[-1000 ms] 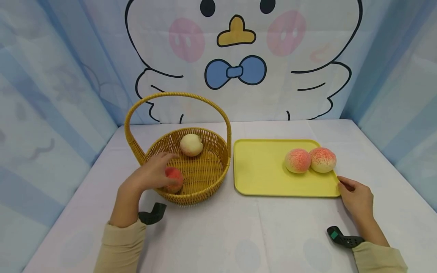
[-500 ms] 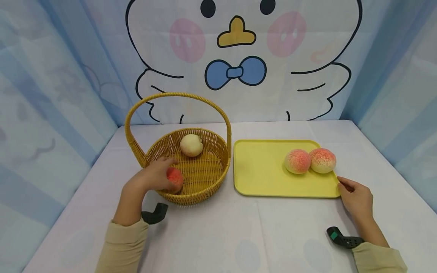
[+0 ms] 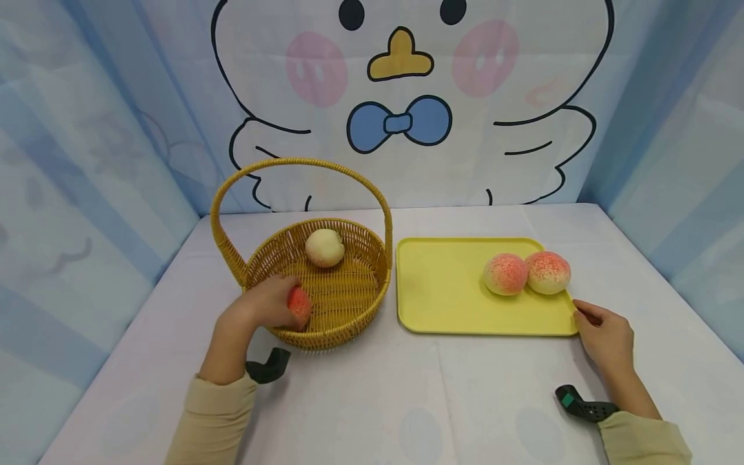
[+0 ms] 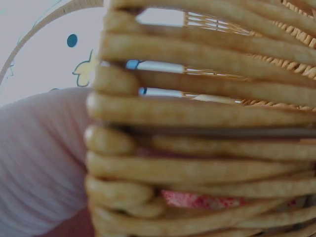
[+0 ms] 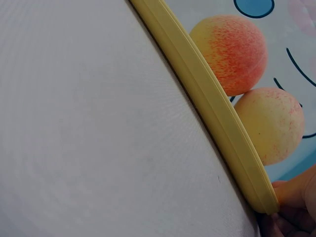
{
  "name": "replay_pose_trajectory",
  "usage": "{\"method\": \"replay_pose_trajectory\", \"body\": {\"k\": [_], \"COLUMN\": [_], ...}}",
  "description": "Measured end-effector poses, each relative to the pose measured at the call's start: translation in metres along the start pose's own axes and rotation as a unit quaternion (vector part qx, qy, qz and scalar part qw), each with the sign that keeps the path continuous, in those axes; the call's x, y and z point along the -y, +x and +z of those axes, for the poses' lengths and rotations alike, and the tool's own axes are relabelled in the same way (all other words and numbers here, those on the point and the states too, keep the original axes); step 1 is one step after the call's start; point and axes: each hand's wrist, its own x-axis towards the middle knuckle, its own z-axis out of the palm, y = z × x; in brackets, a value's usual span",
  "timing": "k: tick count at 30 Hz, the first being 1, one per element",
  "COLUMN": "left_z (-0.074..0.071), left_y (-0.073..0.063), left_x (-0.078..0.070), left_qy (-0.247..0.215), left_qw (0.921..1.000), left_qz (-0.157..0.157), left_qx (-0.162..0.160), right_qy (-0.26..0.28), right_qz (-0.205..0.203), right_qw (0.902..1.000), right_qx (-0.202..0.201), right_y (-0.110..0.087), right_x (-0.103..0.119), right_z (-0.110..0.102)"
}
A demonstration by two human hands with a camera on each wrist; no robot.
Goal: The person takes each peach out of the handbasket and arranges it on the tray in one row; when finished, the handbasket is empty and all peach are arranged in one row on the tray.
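Note:
My left hand [image 3: 268, 302] reaches over the near left rim of the wicker basket [image 3: 343, 294] and grips a red peach [image 3: 299, 306], fingers and thumb around its left side. The left wrist view is mostly filled by the basket's woven wall [image 4: 207, 112], with a strip of the red peach [image 4: 197, 199] showing through the gaps. My right hand [image 3: 607, 332] pinches the near right corner of a yellow tray [image 3: 442, 284]. Two pink-and-cream peaches [image 3: 506, 274] sit side by side at the tray's right end; the right wrist view shows them behind the tray's edge [image 5: 207, 106].
A pale peach [image 3: 324, 248] lies at the back of the basket. The basket's tall arched handle [image 3: 302, 161] rises over it. Basket and tray stand next to each other on a white cloth [image 3: 372, 394], with a printed cartoon curtain [image 3: 401, 174] behind.
My left hand has moved slightly right and lower into the basket, its fingers closing around the red peach. The right hand stays at the tray's corner.

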Motion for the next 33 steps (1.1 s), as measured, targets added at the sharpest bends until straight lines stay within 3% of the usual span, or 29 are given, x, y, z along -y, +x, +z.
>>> {"method": "replay_pose_trajectory", "body": {"k": [6, 13, 18, 21, 26, 33], "left_z": [0.001, 0.001, -0.001, -0.001, -0.001, 0.006], "left_y": [0.003, 0.004, 0.006, 0.008, 0.007, 0.005], "left_x": [-0.001, -0.001, -0.005, -0.009, -0.018, -0.037], "left_qy": [-0.001, -0.02, -0.05, -0.073, -0.115, -0.17], "left_qw": [0.9996, 0.9941, 0.9883, 0.9811, 0.9626, 0.9416], "left_qz": [0.028, 0.086, 0.117, 0.145, 0.196, 0.231], "left_qx": [-0.006, -0.064, -0.084, -0.105, -0.147, -0.176], "right_qy": [-0.005, -0.007, -0.006, -0.001, 0.0, 0.006], "right_qz": [0.001, 0.008, 0.005, 0.009, 0.005, 0.0], "right_qw": [1.0, 0.9999, 0.9999, 0.9999, 0.9999, 0.9999], "right_qx": [-0.003, -0.002, -0.007, -0.008, -0.014, -0.015], "right_y": [0.001, 0.003, 0.003, 0.003, 0.003, 0.002], "right_x": [-0.003, -0.007, -0.008, -0.008, -0.006, -0.002], "right_z": [-0.002, -0.003, -0.005, -0.005, -0.002, 0.002]}}
